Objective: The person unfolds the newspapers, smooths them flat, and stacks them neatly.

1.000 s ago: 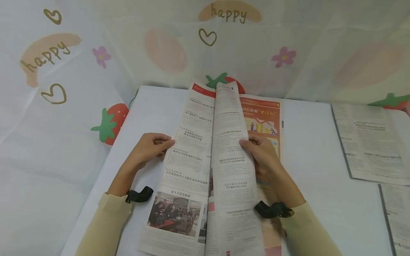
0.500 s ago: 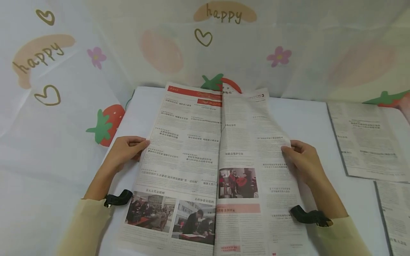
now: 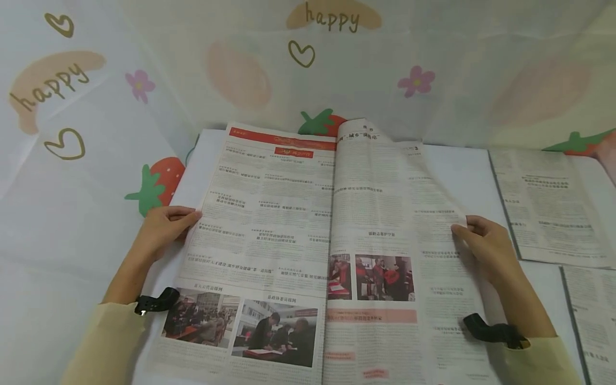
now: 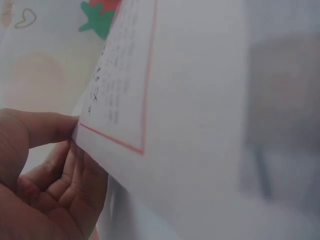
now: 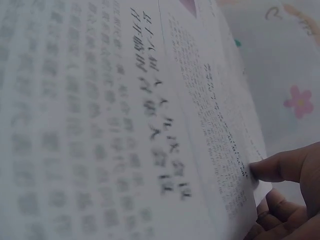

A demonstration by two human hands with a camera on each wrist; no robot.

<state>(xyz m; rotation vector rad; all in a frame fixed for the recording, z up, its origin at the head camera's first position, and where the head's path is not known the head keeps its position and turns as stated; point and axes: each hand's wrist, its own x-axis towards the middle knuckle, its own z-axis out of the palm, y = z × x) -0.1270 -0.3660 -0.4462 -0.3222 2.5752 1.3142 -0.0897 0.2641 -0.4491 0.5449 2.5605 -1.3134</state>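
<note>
Head view: holds a large newspaper (image 3: 289, 256) spread open over a white bench (image 3: 462, 166), from the far edge of the bench down toward the near edge. Pinches the left margin with the left grip (image 3: 166, 227), near the bench's left edge, and the right margin with the right grip (image 3: 491, 243). Bows the right page upward beside the centre fold. Shows a red banner across the top of the left page and two photographs lower down. Wears pale yellow sleeves (image 3: 103, 342) and a black band (image 3: 156, 301) at each wrist. Has, toward the bench's right edge, a farther folded paper (image 3: 548, 208) and a nearer folded paper (image 3: 599, 321), the latter partly out of view. Faces, beyond the far edge, a pale cloth (image 3: 375, 59) with strawberries, flowers, hearts and the word "happy".

Left wrist view: grasps the newspaper's margin between fingertips, just beside a thin red printed line. Blurs toward the right.

Right wrist view: presses a thumb (image 5: 277, 167) on the printed face, with fingers curled behind, clasping the margin.
</note>
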